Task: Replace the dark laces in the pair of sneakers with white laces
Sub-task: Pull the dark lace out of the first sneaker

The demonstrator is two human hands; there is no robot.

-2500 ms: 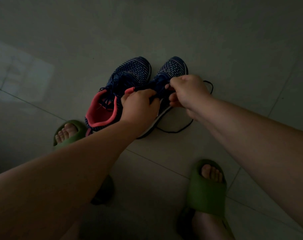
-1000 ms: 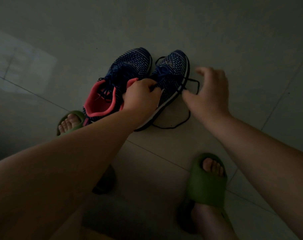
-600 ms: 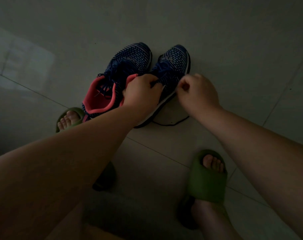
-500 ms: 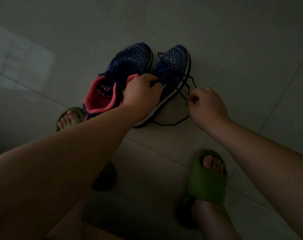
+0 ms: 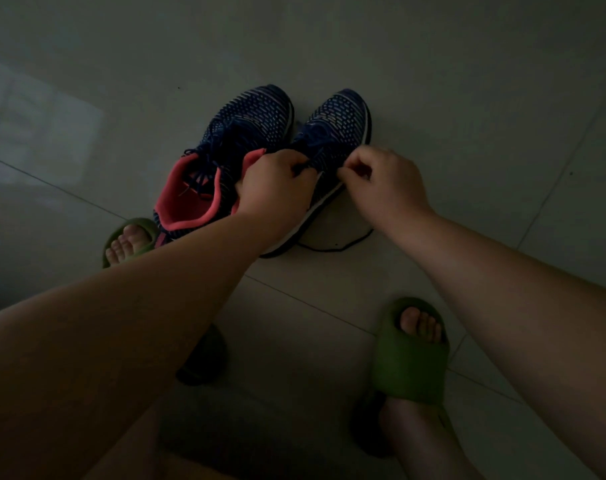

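In dim light on the tiled floor [image 5: 467, 98], a green slipper [image 5: 128, 233] peeks out from behind the left forearm, mostly hidden. Next comes the left sneaker [image 5: 246, 126], its pink-lined opening in view and its dark lacing hard to make out. The left hand [image 5: 273, 188] grips the right sneaker [image 5: 339, 123] at the tongue, covering its rear half. The right hand [image 5: 388, 185] is curled at that shoe's eyelets, pinching the dark lace [image 5: 343, 247], whose slack lies on the floor beside the sole. Half a second ago this hand was drawn away with the lace taut; now it is back at the shoe. The other green slipper [image 5: 412, 368] sits lower right.
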